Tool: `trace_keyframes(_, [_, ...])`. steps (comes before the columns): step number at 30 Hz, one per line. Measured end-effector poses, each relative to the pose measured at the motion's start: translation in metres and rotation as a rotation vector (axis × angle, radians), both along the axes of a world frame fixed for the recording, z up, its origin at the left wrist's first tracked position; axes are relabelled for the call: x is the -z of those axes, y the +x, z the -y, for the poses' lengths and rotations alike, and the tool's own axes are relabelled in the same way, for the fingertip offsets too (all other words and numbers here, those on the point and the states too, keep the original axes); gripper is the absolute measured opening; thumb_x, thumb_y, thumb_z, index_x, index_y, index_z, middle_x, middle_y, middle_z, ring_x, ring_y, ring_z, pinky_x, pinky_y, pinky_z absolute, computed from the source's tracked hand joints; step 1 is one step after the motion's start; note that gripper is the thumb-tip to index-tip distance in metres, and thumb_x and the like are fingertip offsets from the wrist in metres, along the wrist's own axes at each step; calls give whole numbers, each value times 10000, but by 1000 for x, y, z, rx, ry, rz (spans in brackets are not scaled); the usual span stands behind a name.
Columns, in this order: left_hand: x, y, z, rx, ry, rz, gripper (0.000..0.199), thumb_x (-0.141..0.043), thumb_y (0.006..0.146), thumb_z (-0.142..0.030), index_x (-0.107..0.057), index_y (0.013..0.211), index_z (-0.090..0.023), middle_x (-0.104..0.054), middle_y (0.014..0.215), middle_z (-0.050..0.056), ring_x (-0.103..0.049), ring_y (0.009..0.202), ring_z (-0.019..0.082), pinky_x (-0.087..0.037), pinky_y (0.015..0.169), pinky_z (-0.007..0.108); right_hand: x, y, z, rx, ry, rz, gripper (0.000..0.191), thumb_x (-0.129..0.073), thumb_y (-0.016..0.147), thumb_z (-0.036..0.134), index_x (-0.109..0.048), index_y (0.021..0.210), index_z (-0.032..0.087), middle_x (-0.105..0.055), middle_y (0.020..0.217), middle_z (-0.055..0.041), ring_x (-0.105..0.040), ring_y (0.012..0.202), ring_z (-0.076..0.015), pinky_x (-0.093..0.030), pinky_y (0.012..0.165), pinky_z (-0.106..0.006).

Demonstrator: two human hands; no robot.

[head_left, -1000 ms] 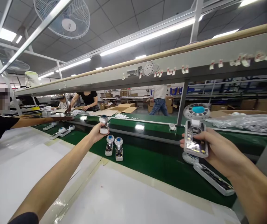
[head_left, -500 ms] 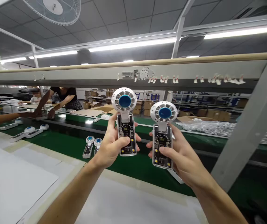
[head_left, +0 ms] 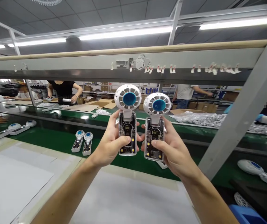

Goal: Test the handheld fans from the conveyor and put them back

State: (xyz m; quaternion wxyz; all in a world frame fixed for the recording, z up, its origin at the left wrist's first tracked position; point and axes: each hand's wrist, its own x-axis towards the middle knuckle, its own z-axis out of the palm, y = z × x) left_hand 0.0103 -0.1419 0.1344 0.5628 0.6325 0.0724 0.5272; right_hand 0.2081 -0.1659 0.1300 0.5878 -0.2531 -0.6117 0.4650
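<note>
Gripped upright: left hand wraps left handheld fan, thumb across its clear handle | right hand clasps right handheld fan | both frame centre, side by side above green conveyor belt.

Left hand grips one little fan upright, right hand grips another fan just beside it, both thumbs on the clear handles, blue hubs facing the camera. Two more fans lie flat on the green belt past the white bench.
</note>
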Motion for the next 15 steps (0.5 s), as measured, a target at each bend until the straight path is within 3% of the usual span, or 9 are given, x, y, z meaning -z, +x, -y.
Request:
trace_keyframes(3, [-1,2,1,11,-8,4,720,-641,874,-141,-199,1428,-270,-674,1146,73,-729,744,171,-619,650,316,1,0,-1,-11,11,-22,760,-684,891,221,-293,1533,332,-691,1283,-64,-736,898,-201,-635,754,-360])
trace_keyframes(9, [-3,5,3,-32,-53,15,737,-665,851,-153,-229,1432,-276,-623,1209,84,-730,744,174,-624,632,322,3,-1,0,35,-8,-17,772,-689,873,235,-298,1530,344,-666,1320,-68,-742,964,-237,-646,763,-389])
trace_keyframes(15, [-8,3,8,8,-132,-1,845,-681,786,-120,-186,1456,-260,-691,1039,38,-732,675,190,-600,616,312,-7,-3,13,72,-55,23,807,-676,836,206,-305,1541,330,-683,1290,-74,-724,1055,-253,-640,782,-369])
